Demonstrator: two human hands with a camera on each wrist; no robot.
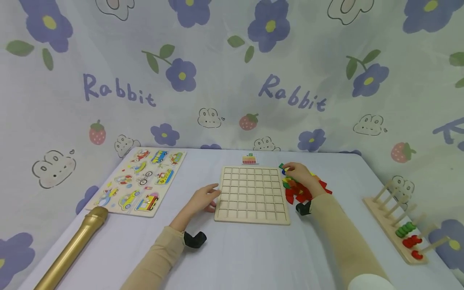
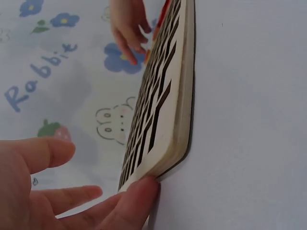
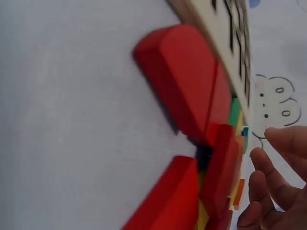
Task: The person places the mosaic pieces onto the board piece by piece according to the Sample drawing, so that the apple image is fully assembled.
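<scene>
A wooden grid board (image 1: 253, 195) lies on the table with its squares bare. My left hand (image 1: 204, 199) is at its left edge, fingers spread; in the left wrist view one fingertip (image 2: 144, 191) meets the board's corner. To the right of the board is a pile of coloured blocks, mostly red blocks (image 1: 303, 194), with green, yellow and blue among them. Over the far part of this pile hovers my right hand (image 1: 300, 174), its fingers loosely bent. A small green block (image 1: 281, 165) shows beside those fingertips. In the right wrist view nothing shows between the fingers (image 3: 273, 179).
Behind the board lies a small pattern card (image 1: 250, 158). A vehicle puzzle board (image 1: 139, 181) and a gold microphone (image 1: 74, 241) lie on the left. On the right stands a wooden peg rack (image 1: 393, 229) with green and red pieces.
</scene>
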